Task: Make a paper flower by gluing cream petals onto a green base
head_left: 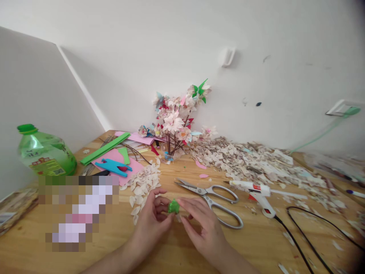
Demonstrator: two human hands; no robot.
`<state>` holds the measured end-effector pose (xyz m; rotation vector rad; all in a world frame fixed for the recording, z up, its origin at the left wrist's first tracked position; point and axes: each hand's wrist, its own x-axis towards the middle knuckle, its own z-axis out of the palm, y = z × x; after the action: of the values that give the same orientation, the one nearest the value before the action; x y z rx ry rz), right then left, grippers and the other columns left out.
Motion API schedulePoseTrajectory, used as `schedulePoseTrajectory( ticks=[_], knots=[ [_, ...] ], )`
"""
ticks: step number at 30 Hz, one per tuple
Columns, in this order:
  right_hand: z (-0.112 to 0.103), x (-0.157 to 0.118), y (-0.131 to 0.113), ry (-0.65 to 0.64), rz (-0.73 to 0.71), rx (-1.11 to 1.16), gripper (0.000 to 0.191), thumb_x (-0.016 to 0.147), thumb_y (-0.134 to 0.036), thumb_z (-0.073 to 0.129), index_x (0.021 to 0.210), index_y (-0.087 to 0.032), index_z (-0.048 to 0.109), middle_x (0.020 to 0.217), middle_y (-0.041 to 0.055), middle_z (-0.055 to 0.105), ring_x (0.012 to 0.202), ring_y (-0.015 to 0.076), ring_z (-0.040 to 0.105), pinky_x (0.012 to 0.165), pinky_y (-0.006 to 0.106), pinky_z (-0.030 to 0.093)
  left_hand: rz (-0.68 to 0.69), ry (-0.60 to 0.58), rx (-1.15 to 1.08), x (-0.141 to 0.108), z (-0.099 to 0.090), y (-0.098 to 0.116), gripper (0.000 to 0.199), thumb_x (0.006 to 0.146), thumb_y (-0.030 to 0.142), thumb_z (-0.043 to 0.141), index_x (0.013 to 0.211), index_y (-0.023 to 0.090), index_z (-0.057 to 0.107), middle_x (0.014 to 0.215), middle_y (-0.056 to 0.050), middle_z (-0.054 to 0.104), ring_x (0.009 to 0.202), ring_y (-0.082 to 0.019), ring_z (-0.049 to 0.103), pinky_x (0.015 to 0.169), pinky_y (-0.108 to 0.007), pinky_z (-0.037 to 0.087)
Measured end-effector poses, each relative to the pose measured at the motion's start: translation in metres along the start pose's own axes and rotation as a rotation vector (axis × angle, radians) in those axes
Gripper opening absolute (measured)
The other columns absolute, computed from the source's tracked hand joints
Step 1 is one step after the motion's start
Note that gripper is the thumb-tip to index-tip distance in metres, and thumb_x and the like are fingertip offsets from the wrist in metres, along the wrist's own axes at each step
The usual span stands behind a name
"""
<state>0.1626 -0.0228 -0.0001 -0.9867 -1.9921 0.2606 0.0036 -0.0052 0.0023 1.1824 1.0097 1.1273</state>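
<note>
A small green piece with a jagged, ruffled edge (173,206), perhaps paper, is held between both hands above the front middle of the table. My left hand (151,220) is closed on its left side, thumb below and fingers curled behind. My right hand (203,221) pinches it from the right with the fingertips. Metal scissors (202,191) lie just beyond my right hand, blades slightly apart and pointing left. Close to my left hand, pale petal-like flakes (142,182) are heaped on the wood.
A white glue gun (256,188) with a black cord lies on the right. Behind it spreads a broad pile of dry flakes (245,158). Handmade flowers (173,121) stand against the wall. At left are a green bottle (47,152), green strips (105,148) and a blue cut piece (112,166).
</note>
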Motion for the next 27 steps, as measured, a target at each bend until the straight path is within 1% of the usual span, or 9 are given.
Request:
schedulePoseTrajectory(
  ticks=[5,10,15,18,21,23,25,27],
  knots=[
    [-0.0024,-0.0008,0.0002,-0.042,-0.063,-0.111,0.040,0.079,-0.009,0.048,0.117,-0.023,0.053,0.111,0.0081,0.062,0.099,0.0204,0.055,0.083,0.038,0.048,-0.003,0.023,0.011,-0.0002,0.0010,0.0019,0.047,0.062,0.020,0.065,0.097,0.022,0.033,0.072,0.004,0.056,0.066,-0.011,0.058,0.054,-0.020,0.042],
    [-0.0058,0.0007,-0.0004,-0.034,-0.140,-0.186,0.040,0.079,-0.007,0.048,0.116,-0.022,0.053,0.114,0.0080,0.061,0.099,0.0194,0.055,0.083,0.037,0.047,0.010,0.024,0.000,0.0007,-0.0005,-0.0014,0.047,0.062,0.020,0.065,0.097,0.023,0.033,0.074,0.004,0.055,0.065,-0.011,0.057,0.053,-0.020,0.042],
    [-0.0074,0.0024,-0.0060,-0.018,-0.172,-0.164,0.032,0.077,-0.007,0.051,0.104,-0.021,0.060,0.109,0.0084,0.063,0.096,0.0203,0.055,0.082,0.038,0.047,0.010,0.014,-0.024,0.0012,-0.0020,-0.0037,0.047,0.062,0.015,0.064,0.098,0.023,0.035,0.078,0.003,0.055,0.066,-0.010,0.058,0.054,-0.020,0.042],
    [-0.0071,0.0031,-0.0079,-0.036,-0.167,-0.119,0.031,0.077,-0.004,0.050,0.102,-0.021,0.060,0.103,0.0073,0.064,0.091,0.0196,0.055,0.080,0.038,0.047,0.013,0.016,-0.029,0.0010,-0.0012,-0.0032,0.047,0.061,0.013,0.065,0.097,0.023,0.037,0.080,0.003,0.055,0.066,-0.009,0.058,0.054,-0.018,0.042],
    [-0.0058,0.0026,-0.0075,-0.051,-0.154,-0.050,0.038,0.078,-0.002,0.047,0.110,-0.022,0.053,0.094,0.0051,0.066,0.084,0.0183,0.055,0.076,0.035,0.048,0.022,0.004,-0.014,0.0001,0.0001,-0.0026,0.046,0.061,0.010,0.064,0.096,0.024,0.038,0.079,0.004,0.054,0.064,-0.008,0.058,0.052,-0.016,0.040],
    [-0.0042,0.0013,-0.0065,-0.041,-0.113,-0.006,0.041,0.079,-0.002,0.045,0.115,-0.022,0.048,0.090,0.0052,0.066,0.081,0.0188,0.055,0.071,0.034,0.049,0.031,-0.033,-0.006,-0.0007,0.0008,-0.0024,0.045,0.061,0.008,0.062,0.095,0.025,0.037,0.081,0.004,0.053,0.064,-0.007,0.058,0.052,-0.016,0.039],
    [-0.0023,-0.0004,-0.0053,-0.023,-0.047,0.042,0.037,0.079,-0.003,0.044,0.110,-0.022,0.049,0.085,0.0052,0.064,0.079,0.0190,0.054,0.066,0.032,0.049,0.042,-0.079,0.004,-0.0017,0.0011,-0.0024,0.043,0.063,0.006,0.060,0.094,0.025,0.037,0.085,0.005,0.052,0.065,-0.006,0.058,0.052,-0.016,0.039],
    [-0.0003,-0.0021,-0.0044,-0.006,0.020,0.095,0.030,0.079,-0.004,0.044,0.100,-0.022,0.054,0.082,0.0046,0.061,0.077,0.0185,0.054,0.064,0.031,0.048,0.050,-0.119,0.013,-0.0026,0.0010,-0.0025,0.037,0.066,0.007,0.059,0.091,0.025,0.038,0.090,0.004,0.051,0.068,-0.006,0.058,0.053,-0.017,0.040]
  ],
)
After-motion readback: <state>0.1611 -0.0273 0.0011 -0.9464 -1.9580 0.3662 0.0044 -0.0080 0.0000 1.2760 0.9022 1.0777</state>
